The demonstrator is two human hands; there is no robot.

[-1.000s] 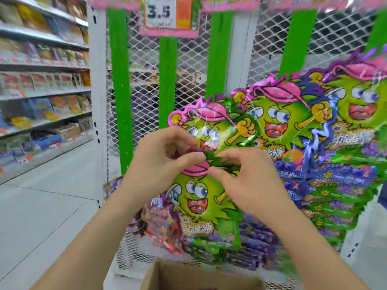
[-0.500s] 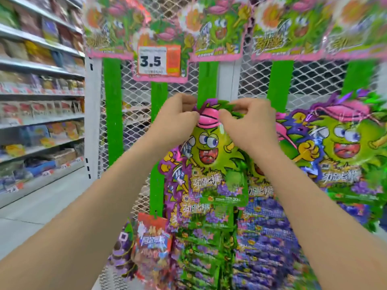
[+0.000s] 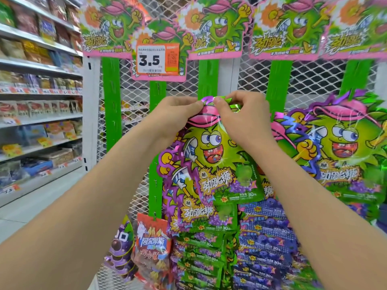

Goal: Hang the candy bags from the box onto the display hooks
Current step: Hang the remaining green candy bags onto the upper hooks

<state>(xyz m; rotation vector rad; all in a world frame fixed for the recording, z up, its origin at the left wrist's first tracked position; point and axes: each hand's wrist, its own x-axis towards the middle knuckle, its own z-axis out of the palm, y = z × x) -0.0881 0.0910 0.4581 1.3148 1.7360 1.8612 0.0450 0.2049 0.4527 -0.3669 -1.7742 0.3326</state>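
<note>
With left hand point(image 3: 173, 114) and right hand point(image 3: 245, 116) pinching the candy bag point(image 3: 217, 155) by its top below the price tag point(image 3: 157, 59), slide its hole squarely onto a hook before releasing.

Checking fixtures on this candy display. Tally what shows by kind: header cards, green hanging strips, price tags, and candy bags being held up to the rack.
Header cards: 5
Green hanging strips: 5
Price tags: 1
Held-up candy bags: 1
Total: 12
</note>
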